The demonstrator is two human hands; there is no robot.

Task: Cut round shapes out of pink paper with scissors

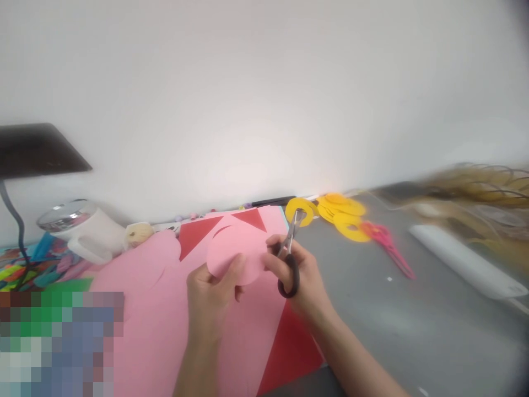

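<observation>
My left hand (219, 289) pinches a round pink paper disc (242, 248) at its lower left, thumb on top. Black-handled scissors (294, 273) are in my right hand (303, 275), with their metal blades pointing up and away from the disc. The right fingertips also reach the disc's right edge; whether they grip it I cannot tell. Below both hands lie large pink paper sheets (144, 309) and red paper (291, 347).
Yellow paper rings (351, 226) and pink-handled scissors (390, 251) lie to the right, beside a long white power strip (467, 262). A white mug (97, 234) stands at the left under a dark lamp head (41, 149). Behind the grey table (372, 325) rises a white wall.
</observation>
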